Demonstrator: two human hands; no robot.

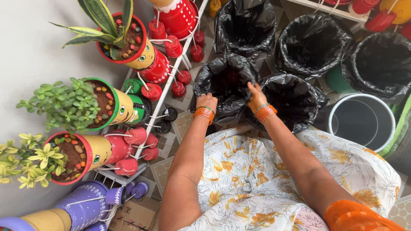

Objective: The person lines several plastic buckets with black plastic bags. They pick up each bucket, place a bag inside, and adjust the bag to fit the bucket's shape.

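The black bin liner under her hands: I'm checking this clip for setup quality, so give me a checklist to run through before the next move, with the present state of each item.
1. Left hand on the near rim of the black bin liner: ok, fingers rest on the plastic.
2. Right hand gripping the liner's right edge: ok, plastic bunched at the fingers.
3. Liner mouth open: ok, dark interior shows.
4. Liner folded evenly over its bin: cannot tell, the bin is hidden.
5. Neighbouring lined bin clear of the hands: not ok, it touches the right wrist area.
6. Unlined white bin has a liner: not ok, bare inside.
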